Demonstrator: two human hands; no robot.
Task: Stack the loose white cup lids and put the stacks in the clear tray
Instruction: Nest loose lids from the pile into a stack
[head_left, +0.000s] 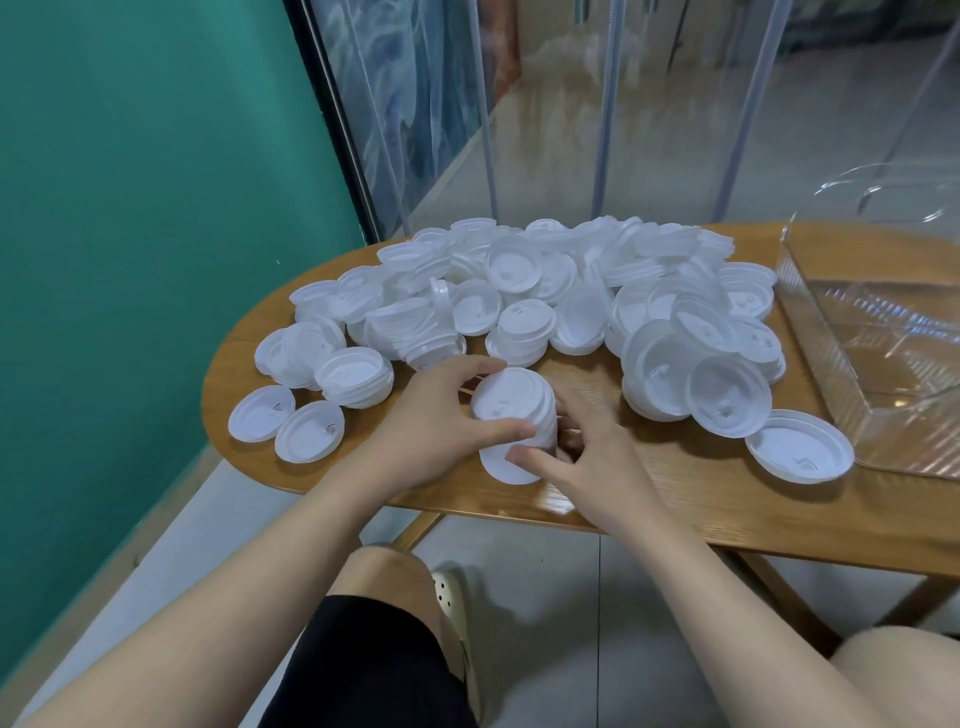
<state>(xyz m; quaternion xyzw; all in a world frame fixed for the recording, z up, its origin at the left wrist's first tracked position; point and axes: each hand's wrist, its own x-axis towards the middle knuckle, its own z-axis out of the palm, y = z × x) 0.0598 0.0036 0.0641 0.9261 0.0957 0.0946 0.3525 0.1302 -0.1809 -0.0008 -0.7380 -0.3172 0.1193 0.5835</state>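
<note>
1. Nearest the camera are the person's bare knees, black shorts and a pale perforated shoe (451, 597) on the grey floor.
2. At the near edge of the wooden tabletop (675, 499), both hands meet around a short stack of white lids (511, 410) that leans tilted over a single lid (506, 465) lying flat beneath it.
3. The left hand (431, 421) grips the stack, thumb curled across its near side and fingers wrapped over the far side.
4. The right hand (587, 447) has its fingers bent against the stack's right and lower edge, the forefinger reaching onto the flat lid; whether it truly pinches anything cannot be told.
5. Two loose lids (285, 423) lie side by side to the left, and one more (800, 452) to the right, just beside the tray.
6. Beyond the hands spreads a large heap of white lids (545, 296), some already nested in small stacks.
7. The clear tray (810, 332) sits at the right end of the tabletop, with no lids visible inside.
8. Farthest off stand a teal wall (130, 208) and clear hanging strips (608, 104).
</note>
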